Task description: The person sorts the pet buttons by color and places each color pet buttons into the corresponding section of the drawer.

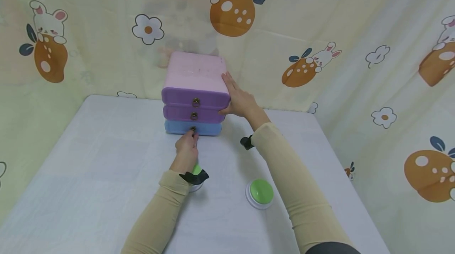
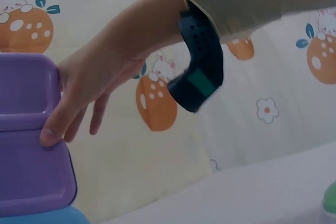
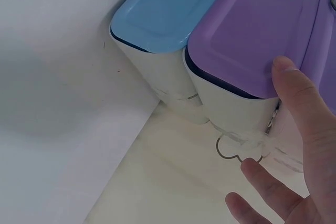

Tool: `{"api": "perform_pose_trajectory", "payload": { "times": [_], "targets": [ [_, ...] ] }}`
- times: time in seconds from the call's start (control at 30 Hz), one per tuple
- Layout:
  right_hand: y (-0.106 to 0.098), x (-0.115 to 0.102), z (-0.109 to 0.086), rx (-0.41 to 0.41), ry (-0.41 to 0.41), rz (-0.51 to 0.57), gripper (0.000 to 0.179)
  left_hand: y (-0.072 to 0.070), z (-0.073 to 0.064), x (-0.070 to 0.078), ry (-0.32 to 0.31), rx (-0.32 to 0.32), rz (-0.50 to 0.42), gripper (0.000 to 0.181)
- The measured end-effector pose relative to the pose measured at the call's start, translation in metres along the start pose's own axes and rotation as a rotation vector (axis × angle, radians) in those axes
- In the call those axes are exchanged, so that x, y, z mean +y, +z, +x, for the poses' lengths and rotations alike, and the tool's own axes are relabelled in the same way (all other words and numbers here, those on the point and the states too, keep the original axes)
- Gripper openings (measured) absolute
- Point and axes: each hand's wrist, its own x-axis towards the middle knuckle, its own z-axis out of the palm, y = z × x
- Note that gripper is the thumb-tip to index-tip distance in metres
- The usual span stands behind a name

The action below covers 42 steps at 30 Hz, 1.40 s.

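Note:
A small chest of drawers with a pink top stands at the back of the table. Its top drawer and middle drawer have purple fronts, and the bottom drawer has a blue one. My left hand pinches the small dark ring pull of the blue drawer. Against the chest's right side rests my right hand, fingers extended along it. In the right wrist view its thumb presses on a purple front, while two other fingertips show apart from the chest.
A green push button with a white base sits on the white table, left of the right forearm. Another green button is partly hidden under the left wrist. A printed curtain hangs right behind the chest.

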Motion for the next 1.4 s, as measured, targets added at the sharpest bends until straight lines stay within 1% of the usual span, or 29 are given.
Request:
{"api": "perform_pose_trajectory", "payload": {
  "times": [0.07,0.2,0.3,0.43,0.63,0.77,1.0,1.23,1.4],
  "targets": [
    [0.0,0.0,0.0,0.001,0.0,0.003,0.129,-0.001,0.001,-0.001,0.01,-0.013,-0.03,0.046],
    [0.0,0.0,-0.001,0.001,0.005,0.005,0.129,-0.002,0.001,-0.002,0.03,-0.032,-0.059,0.047],
    [0.0,0.0,-0.001,-0.004,0.008,0.01,0.129,-0.002,-0.002,-0.003,0.045,-0.032,-0.083,0.047],
    [-0.001,0.0,-0.001,-0.008,0.008,0.014,0.129,-0.001,-0.004,-0.005,0.069,-0.008,-0.098,0.047],
    [-0.002,-0.002,-0.001,-0.009,0.009,0.014,0.129,0.001,-0.003,-0.009,0.102,0.043,-0.104,0.046],
    [-0.002,-0.002,-0.001,-0.011,0.015,0.008,0.129,0.001,-0.001,-0.011,0.091,0.054,-0.104,0.047],
    [-0.001,-0.002,-0.001,-0.004,0.017,-0.005,0.128,0.0,0.002,-0.011,0.044,0.052,-0.018,0.048],
    [-0.001,-0.002,-0.002,0.001,0.017,-0.021,0.128,-0.001,0.003,-0.01,0.038,0.049,-0.001,0.046],
    [-0.002,-0.003,-0.002,-0.002,0.027,-0.024,0.128,-0.001,0.003,-0.009,0.04,0.05,-0.018,0.046]
  ]
}}
